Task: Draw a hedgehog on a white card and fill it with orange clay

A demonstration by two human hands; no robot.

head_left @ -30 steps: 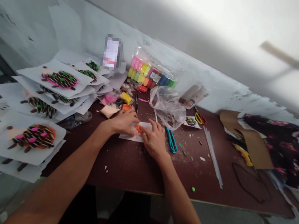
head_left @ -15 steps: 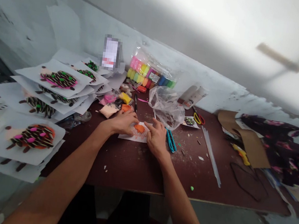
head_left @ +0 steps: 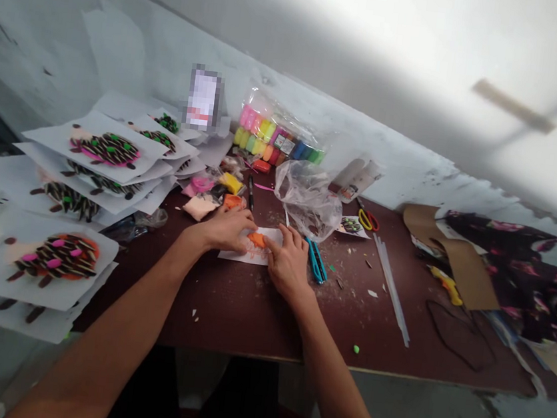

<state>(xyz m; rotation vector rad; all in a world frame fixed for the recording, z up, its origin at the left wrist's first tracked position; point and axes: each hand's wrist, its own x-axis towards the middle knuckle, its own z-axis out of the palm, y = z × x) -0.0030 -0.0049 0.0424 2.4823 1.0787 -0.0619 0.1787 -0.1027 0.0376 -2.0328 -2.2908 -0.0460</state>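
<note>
- Paper sheets (head_left: 65,295) lay overlapped at the far left, bearing ridged figures of dark, green and pink modelling clay.
- The left hand (head_left: 224,228) lay palm down, forearm angled in from the lower left, fingers extended toward the clay.
- An orange clay piece (head_left: 257,239), soft and irregular, sat on a white paper card (head_left: 231,255), between both hands.
- The right hand (head_left: 289,264) arched over the card's right edge, fingertips against the clay. Whether either hand gripped it could not be determined.
- A crumpled clear plastic bag (head_left: 307,202) lay just above the right hand, with a teal tool (head_left: 316,261) beside it.
- The dark brown tabletop (head_left: 246,319) offered open room below the hands, scattered with crumbs.
- Folded brown cardboard (head_left: 467,271) occupied the far right.
</note>
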